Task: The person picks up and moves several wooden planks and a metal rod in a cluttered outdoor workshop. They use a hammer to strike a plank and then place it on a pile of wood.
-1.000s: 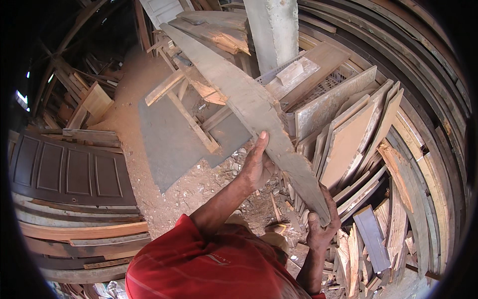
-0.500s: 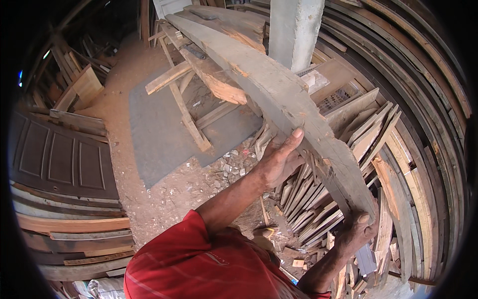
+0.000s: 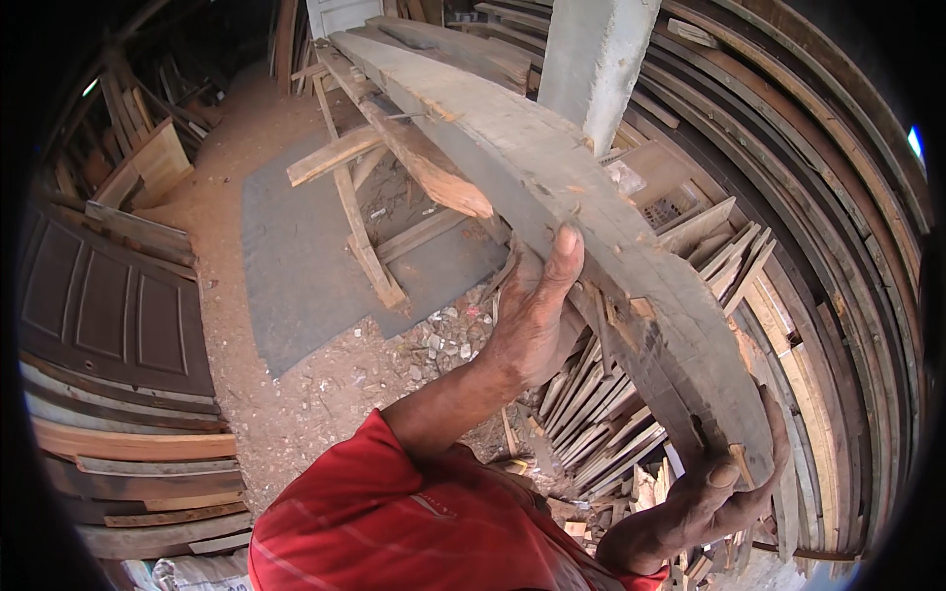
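Note:
A long, thick grey wooden beam (image 3: 552,177) slants from the far middle down to the near right, weathered and splintered at its near end. My left hand (image 3: 537,310) grips its left side partway along, thumb pressed against the face and the other fingers beneath, mostly hidden. At the near end, my right hand (image 3: 724,497) clasps the beam, thumb on the end and fingers reaching around its right edge. Beyond my hands the beam lies along a wooden trestle (image 3: 360,231), beside a shorter plank with a broken, pale orange end (image 3: 448,187).
A concrete post (image 3: 596,74) rises close to the beam's right side. Stacked long boards (image 3: 828,197) line the right, with short wood pieces (image 3: 601,424) piled below the beam. A brown panelled door (image 3: 113,305) lies over boards at left. Rubble (image 3: 443,340) litters the dirt floor.
The beam's near end has come closer and shifted slightly right. My right hand's fingers have spread around the end's right edge, while my left hand keeps its hold, its thumb a little higher.

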Demonstrator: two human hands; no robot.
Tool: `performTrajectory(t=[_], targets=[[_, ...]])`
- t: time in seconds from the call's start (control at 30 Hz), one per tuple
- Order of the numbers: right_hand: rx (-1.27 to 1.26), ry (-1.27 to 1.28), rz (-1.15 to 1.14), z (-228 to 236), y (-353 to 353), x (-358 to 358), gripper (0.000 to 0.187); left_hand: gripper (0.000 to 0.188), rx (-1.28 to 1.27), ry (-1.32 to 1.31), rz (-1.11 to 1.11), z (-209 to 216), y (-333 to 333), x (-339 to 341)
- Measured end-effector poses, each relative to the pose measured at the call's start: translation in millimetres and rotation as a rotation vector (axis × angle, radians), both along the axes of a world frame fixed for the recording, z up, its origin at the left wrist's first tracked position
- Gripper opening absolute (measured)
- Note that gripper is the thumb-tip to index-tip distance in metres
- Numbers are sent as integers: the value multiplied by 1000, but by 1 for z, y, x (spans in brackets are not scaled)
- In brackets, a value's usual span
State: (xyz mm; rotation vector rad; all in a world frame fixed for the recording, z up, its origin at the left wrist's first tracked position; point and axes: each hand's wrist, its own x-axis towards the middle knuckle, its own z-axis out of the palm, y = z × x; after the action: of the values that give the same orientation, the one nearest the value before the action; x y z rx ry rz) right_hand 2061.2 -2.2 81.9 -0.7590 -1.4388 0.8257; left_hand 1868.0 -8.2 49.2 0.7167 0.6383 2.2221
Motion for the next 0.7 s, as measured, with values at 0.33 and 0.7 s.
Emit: performTrajectory(t=[0.33, 0.7], targets=[[707, -271, 15, 19, -46, 5, 76, 66, 43, 28, -159, 39, -99, -29], [1666, -537, -209, 67, -118, -33, 70, 59, -25, 39, -196, 28, -201, -54]])
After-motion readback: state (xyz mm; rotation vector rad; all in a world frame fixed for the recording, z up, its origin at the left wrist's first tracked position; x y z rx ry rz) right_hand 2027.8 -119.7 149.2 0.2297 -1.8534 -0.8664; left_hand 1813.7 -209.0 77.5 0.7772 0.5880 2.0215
